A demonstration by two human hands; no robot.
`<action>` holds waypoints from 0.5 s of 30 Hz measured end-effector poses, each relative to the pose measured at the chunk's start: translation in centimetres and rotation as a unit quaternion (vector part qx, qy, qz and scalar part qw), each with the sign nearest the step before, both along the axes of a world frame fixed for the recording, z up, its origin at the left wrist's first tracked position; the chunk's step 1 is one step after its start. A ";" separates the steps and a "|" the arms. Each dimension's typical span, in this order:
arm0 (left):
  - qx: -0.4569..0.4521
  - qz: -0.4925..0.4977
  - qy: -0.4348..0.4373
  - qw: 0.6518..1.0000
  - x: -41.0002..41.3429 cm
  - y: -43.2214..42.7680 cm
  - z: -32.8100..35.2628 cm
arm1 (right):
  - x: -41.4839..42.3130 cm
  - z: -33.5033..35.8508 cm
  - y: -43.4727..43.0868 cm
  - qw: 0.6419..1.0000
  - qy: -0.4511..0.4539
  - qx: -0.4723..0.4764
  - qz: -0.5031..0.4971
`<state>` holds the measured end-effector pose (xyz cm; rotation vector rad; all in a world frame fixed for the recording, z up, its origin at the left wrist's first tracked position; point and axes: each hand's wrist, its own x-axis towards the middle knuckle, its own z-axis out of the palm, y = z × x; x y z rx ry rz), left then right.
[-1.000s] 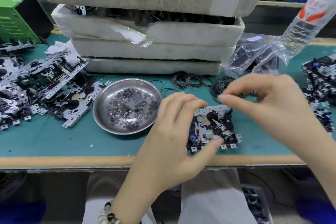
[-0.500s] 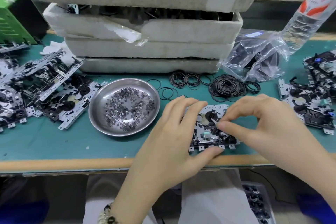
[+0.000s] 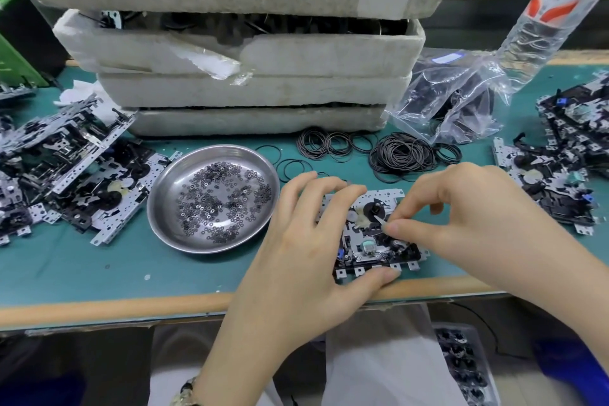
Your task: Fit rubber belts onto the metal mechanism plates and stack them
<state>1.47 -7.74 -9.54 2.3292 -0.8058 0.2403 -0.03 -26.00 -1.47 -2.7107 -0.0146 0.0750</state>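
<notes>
A metal mechanism plate [image 3: 365, 234] with black parts lies near the front edge of the green bench. My left hand [image 3: 306, 241] grips it, fingers over its far left corner and thumb on its front tabs. My right hand [image 3: 461, 224] hovers over the plate's right half, thumb and forefinger pinched together by the black pulley; whether a belt sits between them is hidden. Loose black rubber belts [image 3: 402, 155] lie in a pile behind the plate. More plates are heaped at the left [image 3: 66, 168] and at the right [image 3: 560, 175].
A steel dish [image 3: 164, 198] holding several tiny washers stands left of the plate. Stacked foam trays [image 3: 250, 89] fill the back. A clear bag [image 3: 454, 102] of parts and a plastic bottle [image 3: 553, 10] are at the back right.
My right hand came down from the belt pile onto the plate's pulley area. My left hand kept its hold on the plate. The camera view shifted slightly.
</notes>
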 end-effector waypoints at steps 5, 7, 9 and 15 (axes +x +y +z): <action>-0.007 -0.010 0.016 1.000 0.1 0.0 0.0 | 0.5 0.6 0.2 0.999 0.024 -0.030 -0.007; -0.006 -0.009 0.017 1.000 0.1 0.0 0.0 | 0.7 0.8 0.1 0.999 0.034 -0.033 0.004; -0.003 -0.007 0.018 1.000 0.1 0.1 0.0 | 1.1 1.0 0.1 0.998 0.058 -0.019 0.022; 0.001 -0.007 0.023 1.000 0.0 0.1 0.1 | 2.2 1.5 -0.3 0.993 0.105 0.027 0.048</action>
